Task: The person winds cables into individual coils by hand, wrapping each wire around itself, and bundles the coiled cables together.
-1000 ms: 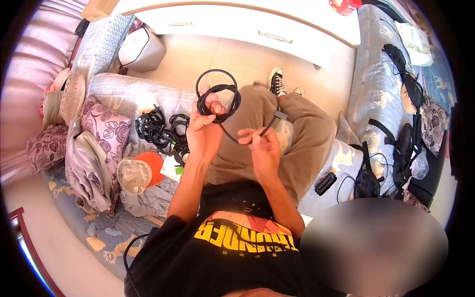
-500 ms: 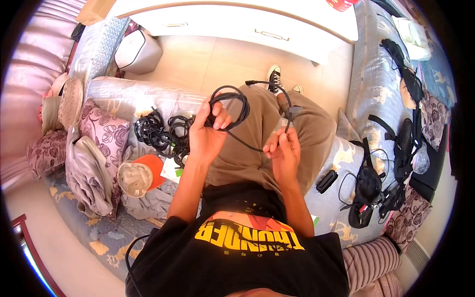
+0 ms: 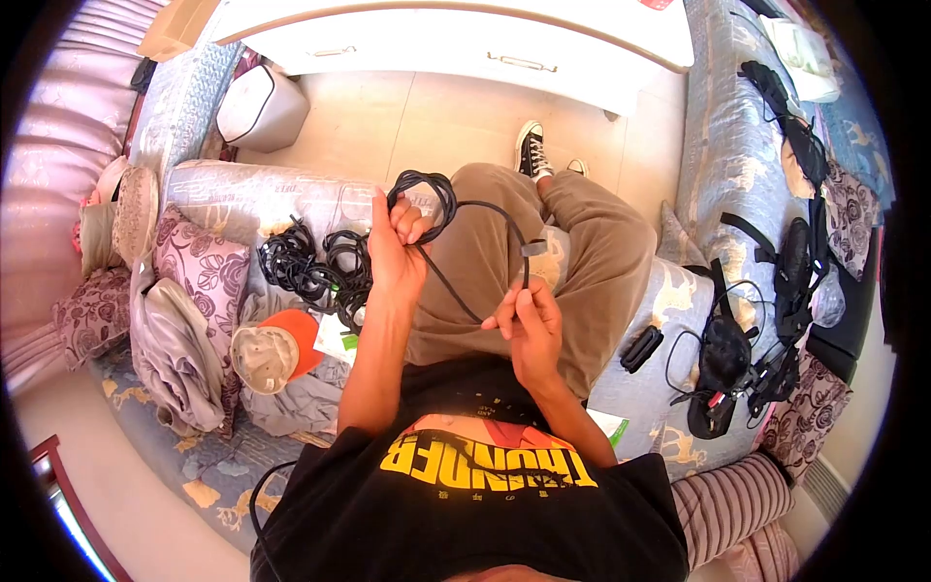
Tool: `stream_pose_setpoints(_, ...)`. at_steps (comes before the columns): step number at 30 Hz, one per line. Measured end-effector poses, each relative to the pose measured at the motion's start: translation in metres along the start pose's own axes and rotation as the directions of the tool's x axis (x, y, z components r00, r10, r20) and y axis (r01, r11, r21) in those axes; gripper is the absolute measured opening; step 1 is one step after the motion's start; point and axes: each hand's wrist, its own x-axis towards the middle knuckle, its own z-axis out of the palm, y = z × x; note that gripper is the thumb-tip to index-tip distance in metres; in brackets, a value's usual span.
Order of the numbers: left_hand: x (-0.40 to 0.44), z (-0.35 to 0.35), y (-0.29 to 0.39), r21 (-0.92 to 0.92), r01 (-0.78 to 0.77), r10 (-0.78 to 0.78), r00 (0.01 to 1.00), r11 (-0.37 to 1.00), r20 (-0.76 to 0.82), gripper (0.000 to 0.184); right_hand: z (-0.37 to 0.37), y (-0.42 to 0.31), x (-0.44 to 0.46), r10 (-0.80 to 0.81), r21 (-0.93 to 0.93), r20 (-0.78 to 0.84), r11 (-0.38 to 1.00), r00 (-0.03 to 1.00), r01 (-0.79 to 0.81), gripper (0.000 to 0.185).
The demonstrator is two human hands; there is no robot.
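A coil of black cable [image 3: 449,202] hangs around the fingers of my left hand [image 3: 398,242], which is curled closed on it above my left thigh. From the coil a slack loop runs down to my right hand [image 3: 529,328]. There, thumb and fingers pinch the cable over my lap. A small grey tab [image 3: 533,247] sits on the cable a little above the right fingertips. The upper stretch arcs back to the coil by my left hand, and I cannot make out the cable's end.
Several bundled black cables [image 3: 291,257] lie on the sofa to the left, near an orange and beige cap [image 3: 281,351] and a patterned cushion [image 3: 201,267]. On the right are a small black case [image 3: 641,349] and black straps with gear [image 3: 722,354]. A white drawer cabinet [image 3: 436,63] stands ahead.
My right hand has moved left and down, bringing the cable closer to the coil. The end that stuck out near the shoe now arcs toward my left hand, and the coil is more bunched.
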Motion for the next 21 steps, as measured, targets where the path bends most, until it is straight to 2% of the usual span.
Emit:
stream_pose_setpoints(4, -0.001, 0.0, 0.002, -0.024, 0.053, -0.053, 0.998, 0.998, -0.016, 0.04, -0.003, -0.004, -0.004, -0.008, -0.018, -0.018, 1.0, 1.0, 0.008, 0.021)
stream_pose_setpoints(7, -0.007, 0.005, 0.004, -0.048, 0.094, -0.094, 0.996, 0.994, 0.006, 0.042, -0.012, -0.008, -0.001, 0.042, -0.021, -0.046, 0.999, 0.998, -0.043, 0.02)
stream_pose_setpoints(11, -0.024, 0.019, -0.004, 0.06, 0.115, -0.113, 0.993, 0.992, -0.024, 0.042, -0.031, -0.021, 0.026, 0.003, 0.044, -0.118, 0.999, 0.993, 0.002, 0.028)
stream_pose_setpoints(14, -0.04, 0.04, -0.014, 0.449, 0.063, -0.025, 0.996, 0.892, -0.089, 0.04, -0.04, -0.03, 0.05, -0.117, -0.026, -0.18, 0.993, 0.977, 0.115, 0.029)
stream_pose_setpoints(15, -0.039, 0.032, -0.016, 0.476, 0.104, -0.087, 0.995, 0.873, -0.058, 0.034, -0.042, -0.037, 0.057, -0.137, 0.0, -0.143, 0.99, 0.98, 0.138, 0.028)
stream_pose_setpoints(18, -0.045, 0.032, -0.025, 0.574, 0.188, -0.191, 0.98, 0.797, -0.057, 0.034, -0.045, -0.053, 0.08, -0.167, 0.006, -0.152, 0.985, 0.974, 0.17, 0.027)
stream_pose_setpoints(19, -0.045, 0.029, -0.026, 0.612, 0.2, -0.234, 0.972, 0.765, -0.025, 0.038, -0.051, -0.057, 0.087, -0.127, 0.035, -0.136, 0.99, 0.983, 0.133, 0.026)
stream_pose_setpoints(21, -0.046, 0.03, -0.026, 0.65, 0.248, -0.313, 0.949, 0.718, -0.016, 0.032, -0.052, -0.063, 0.095, -0.091, 0.013, -0.088, 0.996, 0.992, 0.092, 0.026)
